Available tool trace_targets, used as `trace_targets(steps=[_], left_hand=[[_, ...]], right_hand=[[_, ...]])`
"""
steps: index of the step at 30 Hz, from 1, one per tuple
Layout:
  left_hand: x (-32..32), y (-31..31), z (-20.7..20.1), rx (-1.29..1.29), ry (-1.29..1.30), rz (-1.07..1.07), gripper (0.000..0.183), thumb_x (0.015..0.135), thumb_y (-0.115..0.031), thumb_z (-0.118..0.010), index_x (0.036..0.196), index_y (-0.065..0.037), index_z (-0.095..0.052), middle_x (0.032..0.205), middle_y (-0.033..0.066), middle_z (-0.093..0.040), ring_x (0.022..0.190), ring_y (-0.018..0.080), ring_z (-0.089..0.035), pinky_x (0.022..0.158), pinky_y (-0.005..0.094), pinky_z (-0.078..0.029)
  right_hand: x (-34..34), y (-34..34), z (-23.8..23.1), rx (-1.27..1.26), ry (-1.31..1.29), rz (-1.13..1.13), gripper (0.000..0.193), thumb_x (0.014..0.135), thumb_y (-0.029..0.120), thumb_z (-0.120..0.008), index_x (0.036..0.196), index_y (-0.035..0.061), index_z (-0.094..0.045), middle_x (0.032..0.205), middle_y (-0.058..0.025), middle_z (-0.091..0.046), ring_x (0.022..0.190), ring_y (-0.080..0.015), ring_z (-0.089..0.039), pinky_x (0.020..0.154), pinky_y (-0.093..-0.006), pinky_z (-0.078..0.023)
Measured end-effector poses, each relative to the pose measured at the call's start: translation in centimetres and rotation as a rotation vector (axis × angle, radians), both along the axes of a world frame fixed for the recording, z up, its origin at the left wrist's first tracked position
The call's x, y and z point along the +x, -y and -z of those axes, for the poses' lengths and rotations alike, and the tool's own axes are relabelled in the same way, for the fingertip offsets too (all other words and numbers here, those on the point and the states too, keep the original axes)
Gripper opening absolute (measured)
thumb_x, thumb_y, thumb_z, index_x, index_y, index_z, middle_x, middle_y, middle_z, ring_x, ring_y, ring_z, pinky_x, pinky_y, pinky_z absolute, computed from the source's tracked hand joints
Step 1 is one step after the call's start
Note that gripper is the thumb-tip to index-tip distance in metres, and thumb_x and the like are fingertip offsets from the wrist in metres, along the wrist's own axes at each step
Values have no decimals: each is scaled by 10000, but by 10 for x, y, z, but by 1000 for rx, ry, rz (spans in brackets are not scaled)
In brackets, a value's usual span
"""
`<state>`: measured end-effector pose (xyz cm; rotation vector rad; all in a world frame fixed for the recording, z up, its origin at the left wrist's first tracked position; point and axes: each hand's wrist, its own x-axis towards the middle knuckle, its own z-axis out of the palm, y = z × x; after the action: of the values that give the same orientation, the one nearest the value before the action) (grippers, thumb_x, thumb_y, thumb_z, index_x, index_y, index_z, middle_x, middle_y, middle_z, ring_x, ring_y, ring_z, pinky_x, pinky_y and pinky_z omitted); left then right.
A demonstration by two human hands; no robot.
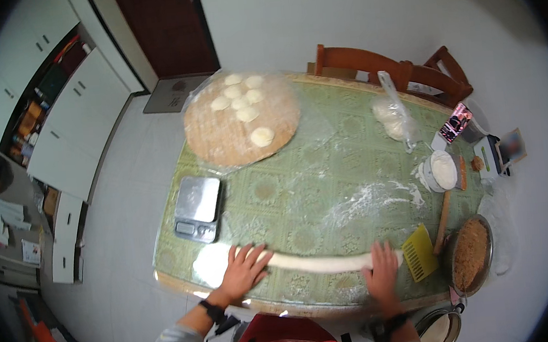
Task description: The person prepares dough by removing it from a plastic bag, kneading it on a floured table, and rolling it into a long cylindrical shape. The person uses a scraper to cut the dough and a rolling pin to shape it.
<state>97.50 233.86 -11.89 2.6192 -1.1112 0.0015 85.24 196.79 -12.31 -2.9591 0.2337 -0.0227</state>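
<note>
A long white rope of dough [318, 263] lies across the near side of the table. Over its left end rests my left hand [245, 271], fingers spread. Flat on the dough near its other end is my right hand [381, 272], fingers stretched out. Just right of that end lies a yellow slotted scraper [419, 253], with a wooden rolling pin [443, 221] beyond it. A metal bowl of brown crumbly filling [470, 255] stands at the right edge. White flour [374, 201] is smeared on the green tabletop beyond the dough.
Several pale dough rounds lie on a floured round board [219, 137] at the far left. A silver kitchen scale [199, 207] sits nearer. A plastic bag of dough [392, 116], a tub of flour [443, 170] and a phone [457, 122] occupy the far right. Wooden chairs [362, 62] stand behind the table.
</note>
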Motion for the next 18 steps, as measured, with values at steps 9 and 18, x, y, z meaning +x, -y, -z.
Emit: trace_targets(steps=[9, 18], left_hand=[[36, -27, 4, -146, -29, 58, 410, 745, -165, -676, 1140, -92, -593, 1044, 99, -616, 905, 289, -589, 780, 387, -473], [11, -63, -17, -270, 85, -295, 579, 710, -316, -732, 1212, -86, -558, 1298, 236, -465, 1193, 381, -443, 1004, 516, -321]], right_hand=[[38, 2, 4, 39, 110, -150, 369, 865, 210, -558, 1214, 90, -577, 1321, -128, -501, 1276, -345, -392, 1089, -535, -213], [-44, -48, -26, 280, 260, -166, 249, 769, 99, -622, 1012, 64, -663, 1273, -162, -527, 1243, -367, -428, 1066, -556, -259]])
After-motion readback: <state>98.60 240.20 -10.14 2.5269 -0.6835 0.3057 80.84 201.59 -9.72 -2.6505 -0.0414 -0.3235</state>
